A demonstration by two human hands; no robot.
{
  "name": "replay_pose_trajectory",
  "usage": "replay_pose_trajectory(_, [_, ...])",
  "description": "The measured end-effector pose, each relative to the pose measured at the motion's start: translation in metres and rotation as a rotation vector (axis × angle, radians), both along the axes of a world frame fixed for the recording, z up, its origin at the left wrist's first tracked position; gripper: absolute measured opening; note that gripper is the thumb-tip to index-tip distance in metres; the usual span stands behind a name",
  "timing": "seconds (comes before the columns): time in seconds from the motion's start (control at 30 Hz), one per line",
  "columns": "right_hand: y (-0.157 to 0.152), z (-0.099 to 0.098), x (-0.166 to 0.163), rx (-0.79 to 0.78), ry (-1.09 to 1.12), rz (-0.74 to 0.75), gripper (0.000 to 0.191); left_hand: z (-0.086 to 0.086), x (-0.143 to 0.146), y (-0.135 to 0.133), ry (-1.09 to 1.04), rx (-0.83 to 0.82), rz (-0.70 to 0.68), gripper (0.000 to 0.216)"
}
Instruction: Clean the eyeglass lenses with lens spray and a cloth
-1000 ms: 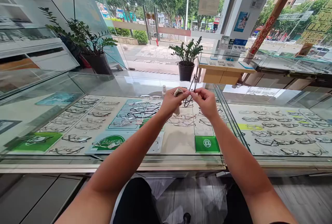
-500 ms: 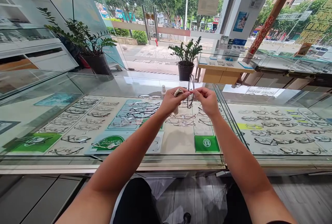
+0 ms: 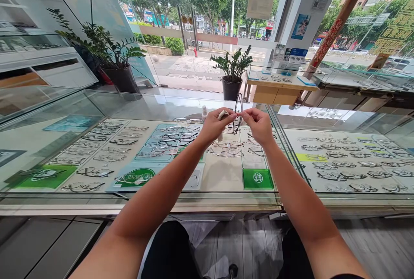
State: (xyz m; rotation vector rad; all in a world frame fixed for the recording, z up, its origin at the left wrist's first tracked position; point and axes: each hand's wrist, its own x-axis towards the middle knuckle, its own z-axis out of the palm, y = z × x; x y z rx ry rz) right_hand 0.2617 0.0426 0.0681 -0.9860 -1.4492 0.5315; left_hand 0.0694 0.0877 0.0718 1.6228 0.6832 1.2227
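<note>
Both my arms reach out over a glass display counter [image 3: 97, 106]. My left hand [image 3: 216, 124] is closed on a small pale cloth [image 3: 222, 114] and pinches a thin dark pair of glasses [image 3: 238, 113]. My right hand [image 3: 258, 124] pinches the same glasses from the other side. The frame stands on edge between my fingertips, above the glass top. A small white spray bottle [image 3: 204, 112] stands on the counter just left of my left hand.
Under the glass lie rows of several eyeglass frames [image 3: 174, 139] on trays, with green cards [image 3: 258, 178]. A second case [image 3: 349, 158] adjoins on the right. Potted plants [image 3: 232, 72] stand behind, by a glass storefront. My dark-clothed knees [image 3: 171, 249] show below the counter edge.
The glasses have turned from tilted to upright between my fingertips. My hands have barely shifted.
</note>
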Motion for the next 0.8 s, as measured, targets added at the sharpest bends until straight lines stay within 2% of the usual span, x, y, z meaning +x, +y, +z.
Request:
replay_pose_trajectory(0.23, [-0.001,0.001,-0.001,0.001,-0.002,-0.012,0.045,0.001,0.000,0.000,-0.019,0.056,-0.007,0.048])
replay_pose_trajectory(0.43, [-0.001,0.000,0.000,-0.015,-0.031,-0.056,0.039,0.001,-0.001,0.001,0.033,0.107,0.010,0.047])
replay_pose_trajectory(0.63, [-0.001,-0.001,0.004,0.009,-0.188,-0.257,0.024,0.000,-0.005,0.005,0.141,0.177,0.058,0.038])
replay_pose_trajectory(0.8, [0.004,-0.003,0.014,0.053,-0.390,-0.491,0.016,0.002,-0.012,0.008,0.340,0.285,0.121,0.025])
